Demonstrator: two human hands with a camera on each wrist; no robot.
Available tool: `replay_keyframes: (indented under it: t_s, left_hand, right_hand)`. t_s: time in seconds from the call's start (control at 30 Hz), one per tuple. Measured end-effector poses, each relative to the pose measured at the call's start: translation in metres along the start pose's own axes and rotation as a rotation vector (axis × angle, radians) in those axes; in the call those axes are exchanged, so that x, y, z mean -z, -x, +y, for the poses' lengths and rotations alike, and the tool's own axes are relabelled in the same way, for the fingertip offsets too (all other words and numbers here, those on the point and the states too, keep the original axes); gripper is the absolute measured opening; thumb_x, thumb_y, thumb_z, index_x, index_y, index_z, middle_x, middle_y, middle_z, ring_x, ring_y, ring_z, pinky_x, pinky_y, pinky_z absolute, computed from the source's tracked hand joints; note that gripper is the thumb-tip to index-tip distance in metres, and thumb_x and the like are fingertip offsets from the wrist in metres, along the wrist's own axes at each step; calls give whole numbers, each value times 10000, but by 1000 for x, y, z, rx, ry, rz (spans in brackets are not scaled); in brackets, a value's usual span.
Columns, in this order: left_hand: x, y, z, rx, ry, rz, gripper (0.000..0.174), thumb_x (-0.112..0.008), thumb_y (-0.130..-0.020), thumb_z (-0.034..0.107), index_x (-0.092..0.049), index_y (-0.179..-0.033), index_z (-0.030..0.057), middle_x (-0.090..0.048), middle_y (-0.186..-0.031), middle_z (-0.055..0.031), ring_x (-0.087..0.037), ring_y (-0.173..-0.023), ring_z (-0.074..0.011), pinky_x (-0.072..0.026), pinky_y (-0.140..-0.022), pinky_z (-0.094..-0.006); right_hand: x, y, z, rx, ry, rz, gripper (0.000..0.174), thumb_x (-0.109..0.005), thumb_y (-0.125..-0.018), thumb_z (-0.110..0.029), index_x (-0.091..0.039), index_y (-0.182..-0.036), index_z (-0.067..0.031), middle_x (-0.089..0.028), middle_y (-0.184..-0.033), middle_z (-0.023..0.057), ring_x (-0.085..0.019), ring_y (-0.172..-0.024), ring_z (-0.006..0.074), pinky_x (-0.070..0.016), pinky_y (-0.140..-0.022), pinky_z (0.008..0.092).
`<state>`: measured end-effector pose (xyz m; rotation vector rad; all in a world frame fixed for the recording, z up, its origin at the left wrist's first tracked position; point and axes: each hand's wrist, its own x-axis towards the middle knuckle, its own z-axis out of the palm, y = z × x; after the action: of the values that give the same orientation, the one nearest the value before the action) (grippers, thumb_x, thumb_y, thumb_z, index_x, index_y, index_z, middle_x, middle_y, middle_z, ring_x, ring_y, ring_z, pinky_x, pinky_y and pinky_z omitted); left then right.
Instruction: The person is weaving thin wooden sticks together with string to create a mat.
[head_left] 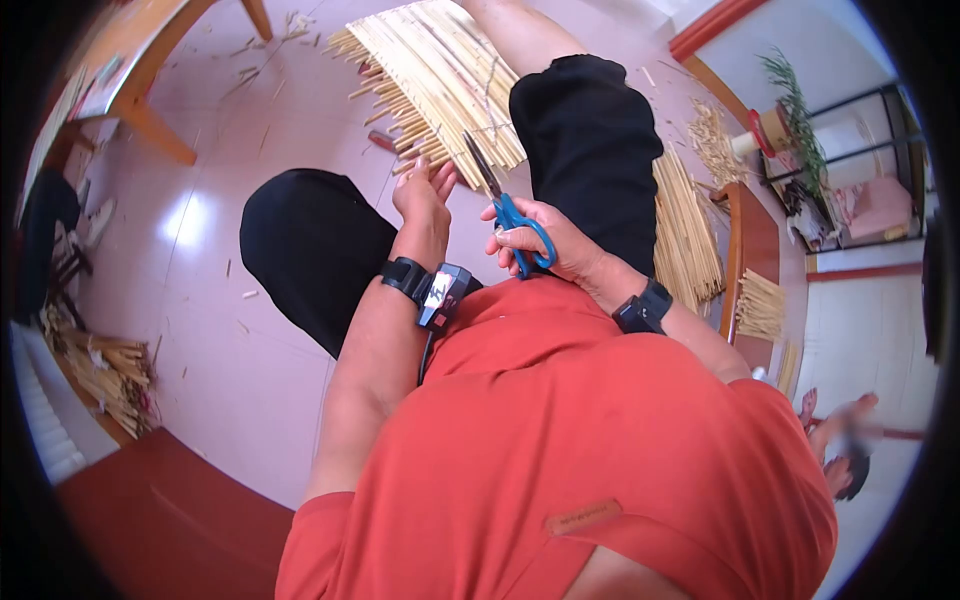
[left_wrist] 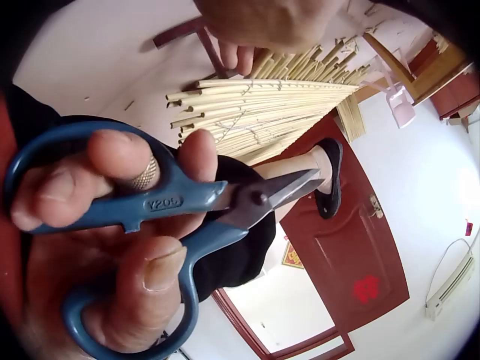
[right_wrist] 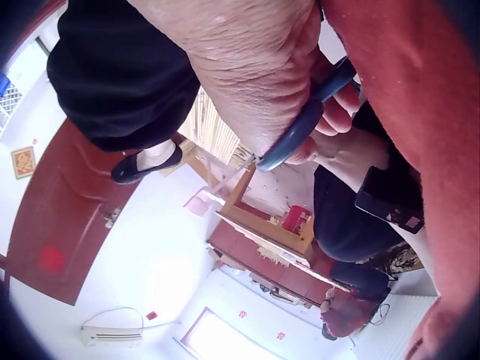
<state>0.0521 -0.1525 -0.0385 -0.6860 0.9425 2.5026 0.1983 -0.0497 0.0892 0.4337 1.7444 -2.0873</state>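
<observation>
Blue-handled scissors [head_left: 515,222] are in my right hand [head_left: 550,240], which grips them with thumb and fingers through the loops. In the left wrist view the scissor blades [left_wrist: 259,196] stand slightly apart and point toward the lower leg. My left hand [head_left: 422,200] reaches forward, its relaxed fingers right at the cut stalk ends of a mat. That mat [head_left: 430,60] of pale stalks, bound with thin cord, slants in front of my knees. Its uneven ends jut toward the left hand. In the right wrist view the back of my right hand [right_wrist: 247,67] hides most of the scissors.
Long stalks [head_left: 685,230] lie beside the right knee, with a shorter bundle [head_left: 760,305] farther right. Another bundle [head_left: 100,375] lies at lower left. Stalk scraps dot the pink floor [head_left: 215,260]. A wooden table [head_left: 150,110] stands at upper left; another person [head_left: 850,470] is at far right.
</observation>
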Motion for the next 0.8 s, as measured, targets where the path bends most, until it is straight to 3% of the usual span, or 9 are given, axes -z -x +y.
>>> replay_keyframes:
  t_s: [0.23,0.27,0.3,0.37,0.4,0.53,0.6,0.7,0.8]
  left_hand:
    - [5,1,10,-54,-100,-33,204,-527,-929,161,-507,-1055,2,-634,-940,-120,-661,-777,-224,-561,-700,-349]
    - [12,-4,8,-41,-172,-90,289,-508,-942,227,-477,-1122,3,-610,-1028,-142,-637,-890,-247,-532,-782,-384]
    - [9,4,11,-27,-178,-66,289,-508,-942,227,-477,-1122,3,-610,-1028,-142,-637,-890,-247,-532,-782,-384]
    - [1,25,17,20,-195,86,358,-479,-954,279,-436,-1199,21,-538,-1179,-167,-564,-1047,-270,-490,-835,-428]
    - [1,32,14,82,-202,116,461,-465,-947,388,-412,-1243,37,-456,-1287,-171,-497,-1129,-279,-436,-873,-466]
    - [-5,73,11,280,-349,94,531,-460,-925,487,-424,-1233,56,-467,-1251,-154,-511,-1067,-255,-406,-879,-463]
    - [-8,84,14,495,-444,-227,604,-451,-897,574,-437,-1207,56,-508,-1152,-135,-524,-996,-237,-383,-884,-454]
    - [-15,86,20,597,-526,-385,610,-455,-890,587,-450,-1179,50,-536,-1061,-120,-541,-914,-210,-397,-859,-452]
    - [-21,82,16,555,-583,-325,561,-460,-898,560,-478,-1113,42,-556,-970,-98,-561,-831,-186,-435,-828,-433]
  right_hand:
    - [26,-44,14,-145,20,-226,320,-600,-801,-210,-517,-1059,-41,-594,-746,49,-560,-578,73,-438,-513,196]
    - [30,-49,17,-164,11,-213,314,-610,-822,-275,-518,-1020,-50,-580,-714,37,-546,-553,73,-427,-497,195]
    - [33,-51,19,-187,-5,-218,314,-610,-822,-275,-518,-1020,-50,-580,-714,37,-546,-553,73,-427,-497,195]
    - [38,-55,17,-257,-58,-158,321,-570,-869,-303,-502,-1032,-35,-576,-728,40,-552,-585,75,-433,-520,190]
    - [43,-55,16,-280,-61,-162,334,-550,-896,-346,-503,-1030,-44,-575,-727,35,-550,-574,77,-433,-518,190]
    - [47,-52,7,-344,-3,-135,387,-555,-889,-406,-511,-1028,-48,-560,-713,32,-544,-547,84,-439,-520,196]
    - [47,-55,5,-328,16,-158,413,-569,-877,-419,-512,-1036,-43,-552,-706,34,-544,-549,86,-436,-509,199]
    - [47,-61,8,-298,58,-153,472,-607,-846,-443,-521,-1053,-28,-536,-685,40,-542,-536,95,-420,-471,204]
    - [46,-63,5,-297,102,-155,476,-614,-841,-443,-528,-1051,-25,-532,-665,34,-540,-517,97,-414,-455,209]
